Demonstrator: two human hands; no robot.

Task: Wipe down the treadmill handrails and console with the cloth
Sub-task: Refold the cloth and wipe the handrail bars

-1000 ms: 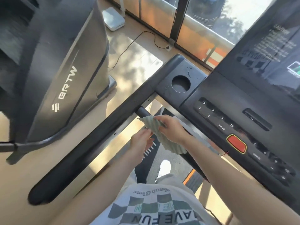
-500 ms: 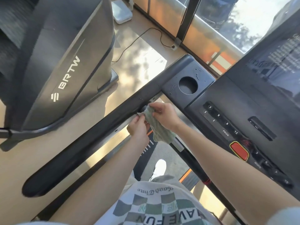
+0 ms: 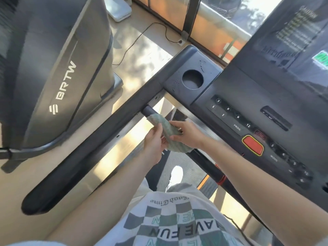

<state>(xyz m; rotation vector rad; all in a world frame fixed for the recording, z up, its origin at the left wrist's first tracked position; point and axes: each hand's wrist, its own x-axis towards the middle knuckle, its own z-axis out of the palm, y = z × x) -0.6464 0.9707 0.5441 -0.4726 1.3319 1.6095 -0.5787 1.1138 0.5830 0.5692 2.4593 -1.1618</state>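
left hand [image 3: 156,144] grip pinches cloth's [image 3: 166,133] near edge | cloth wraps the short inner grip bar [image 3: 148,110], long axis from bar down toward right hand [image 3: 186,137] | right grip pinches cloth | risk: loose tail slips off bar, console [image 3: 248,107] right of both grips unwiped

- a big dark grey machine [image 3: 58,73] sits on the left, "BRTW" printed in white on its side
- a white flat box thing [image 3: 118,10] lies on the floor near the top edge, can't tell what it is
- a thin black cable [image 3: 142,35] runs across the sunlit floor [image 3: 140,55] to a plug by the window frame [image 3: 189,16]
- a white shoe [image 3: 175,175] shows down below
- the person's shirt [image 3: 170,222] is checkered, reads "HAVE FUN" upside down
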